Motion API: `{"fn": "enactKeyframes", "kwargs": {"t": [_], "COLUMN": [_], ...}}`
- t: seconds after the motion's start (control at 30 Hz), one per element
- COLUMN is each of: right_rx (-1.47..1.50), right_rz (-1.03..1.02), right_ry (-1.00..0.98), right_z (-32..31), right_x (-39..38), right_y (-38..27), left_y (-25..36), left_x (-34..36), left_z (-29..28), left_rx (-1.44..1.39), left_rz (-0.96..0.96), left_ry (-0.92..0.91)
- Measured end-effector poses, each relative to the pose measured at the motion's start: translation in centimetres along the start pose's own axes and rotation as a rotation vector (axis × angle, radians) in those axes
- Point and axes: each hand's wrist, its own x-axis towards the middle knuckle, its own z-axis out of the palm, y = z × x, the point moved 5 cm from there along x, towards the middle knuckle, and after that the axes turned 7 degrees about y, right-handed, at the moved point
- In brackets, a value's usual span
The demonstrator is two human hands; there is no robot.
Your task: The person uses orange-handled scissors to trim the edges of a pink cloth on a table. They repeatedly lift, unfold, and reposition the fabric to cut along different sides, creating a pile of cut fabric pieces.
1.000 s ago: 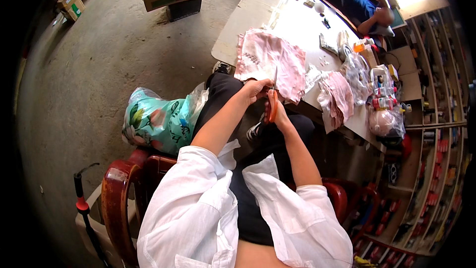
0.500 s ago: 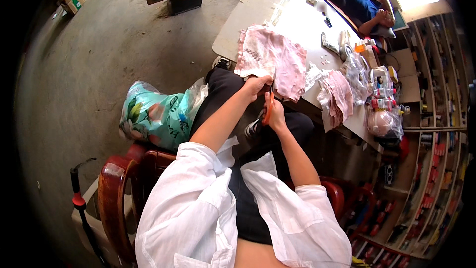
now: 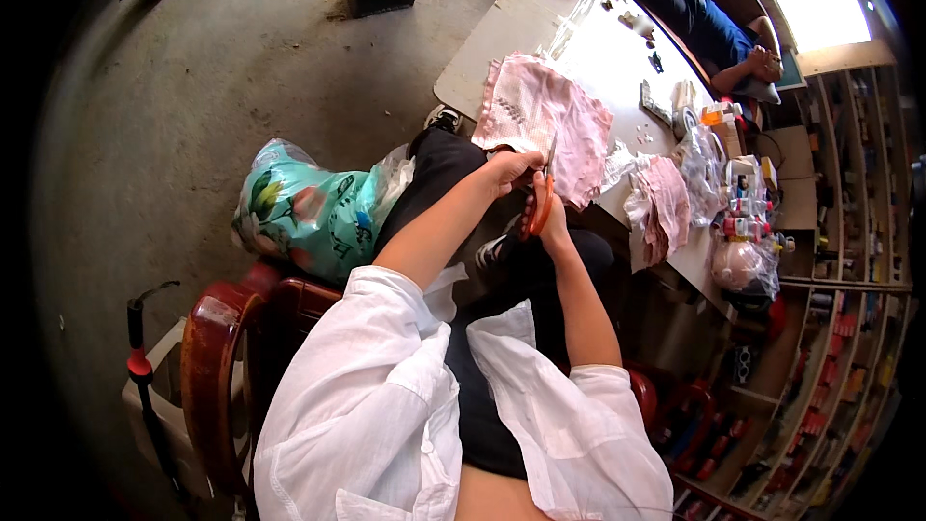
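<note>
A stack of pink cloth pieces (image 3: 550, 121) lies on the near left corner of the white table, some with a patterned surface. My left hand (image 3: 513, 172) is closed at the stack's near edge, fingers pinched on the pink cloth. Just right of it, my right hand (image 3: 552, 220) grips orange-handled scissors (image 3: 544, 201). The blades point away from me, over the cloth beside my left fingertips. Whether they have fabric between them is too small to tell.
A second pink cloth pile (image 3: 662, 203) hangs over the table's near edge. Bottles (image 3: 748, 217) and plastic bags crowd the right end. A teal floral bag (image 3: 313, 212) stands left of my legs. Another person (image 3: 709, 19) reclines beyond the table; shelves (image 3: 849, 232) line the right.
The whole view has shifted slightly. The scissors' orange handles look more spread, and a blade shows more plainly. My left hand stays at the cloth's edge.
</note>
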Motion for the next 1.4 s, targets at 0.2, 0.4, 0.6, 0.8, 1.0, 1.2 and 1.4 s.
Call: {"fn": "enactKeyframes", "kwargs": {"t": [0.2, 0.4, 0.6, 0.8, 1.0, 1.2, 1.4], "right_rx": [-0.087, 0.009, -0.037, -0.052, -0.046, -0.016, -0.029], "right_rz": [-0.112, 0.042, -0.007, -0.025, -0.008, 0.047, -0.037], "right_ry": [0.030, -0.027, -0.050, 0.005, 0.016, -0.089, -0.058], "right_z": [0.2, -0.6, -0.1, 0.0, -0.2, -0.6, -0.2], "right_x": [-1.1, -0.2, 0.2, 0.2, 0.2, 0.6, 1.0], "right_y": [-0.3, 0.6, -2.1, -1.4, -0.5, -2.8, -2.6], "left_y": [-0.3, -1.0, -0.6, 0.0, -0.8, -1.5, -1.6], "left_x": [0.0, 1.2, 1.2, -0.2, 0.6, 2.0, 2.2], "left_z": [0.0, -0.2, -0.3, 0.2, -0.3, -0.5, -0.7], "left_rx": [0.006, -0.051, -0.038, -0.030, 0.006, 0.019, 0.008], "left_rz": [-0.054, 0.039, 0.025, 0.005, -0.009, 0.016, 0.013], "left_ry": [-0.024, 0.022, -0.101, -0.104, -0.112, -0.189, -0.181]}}
